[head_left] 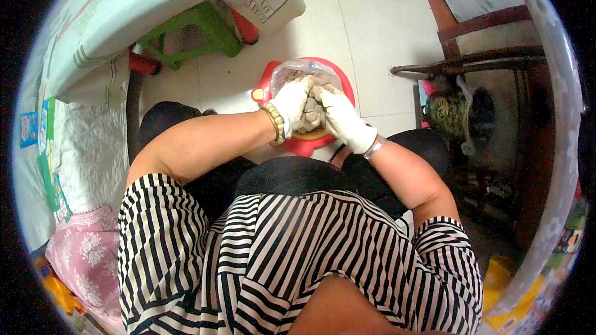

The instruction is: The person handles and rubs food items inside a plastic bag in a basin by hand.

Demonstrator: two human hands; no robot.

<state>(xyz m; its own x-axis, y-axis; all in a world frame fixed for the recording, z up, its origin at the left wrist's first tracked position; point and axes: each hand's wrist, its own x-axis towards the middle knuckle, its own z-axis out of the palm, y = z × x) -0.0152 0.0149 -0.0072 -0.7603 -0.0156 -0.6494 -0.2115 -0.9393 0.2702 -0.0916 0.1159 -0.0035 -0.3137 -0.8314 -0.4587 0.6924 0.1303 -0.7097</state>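
Both hands wear white gloves and meet over a red stool or basin (349,84) on the floor. A clear plastic bag (287,73) lines it, with lumpy grey-brown material (311,118) inside. My left hand (292,105), a beaded bracelet at its wrist, has its fingers bent at the upper part of the lumps. My right hand (340,115), with a metal band at the wrist, curls its fingers close beside the left fingertips. Both sets of fingers look closed at the grey-brown material; whatever lies between the fingertips is too small to make out.
A cloth-covered table (186,6) stands at the upper left, with a green stool (198,34) beneath it. On the right is a dark wooden rack (484,59) with items under it. Pink patterned cloth (90,254) lies at the lower left.
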